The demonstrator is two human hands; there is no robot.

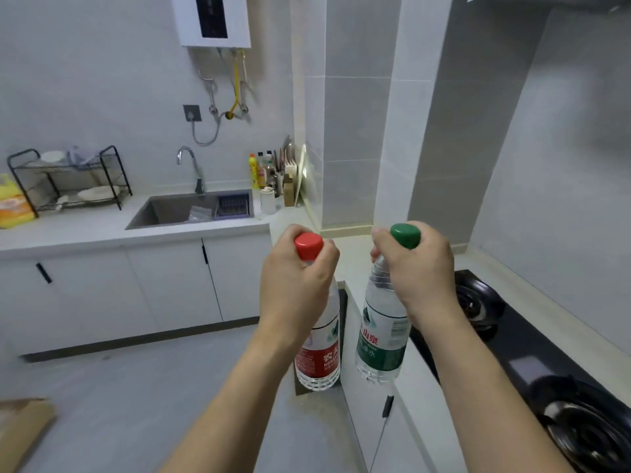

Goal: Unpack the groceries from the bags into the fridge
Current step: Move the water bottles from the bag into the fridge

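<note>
Below my curled fingers, two water bottles hang by their necks
My left hand (295,285) grips the red-capped bottle (319,353), my right hand (418,271) the green-capped bottle (382,336); right of my right fingers lies the stove (532,353), beyond my left fingers the sink (177,209)

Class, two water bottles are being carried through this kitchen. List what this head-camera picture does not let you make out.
- Fridge: not in the head view.
- Red-capped bottle: label partly hidden by the left hand.
- Green-capped bottle: neck covered by the right hand.
- Brown bag: cut off by the left edge.
- Bottles by the sink: too small to read.
</note>
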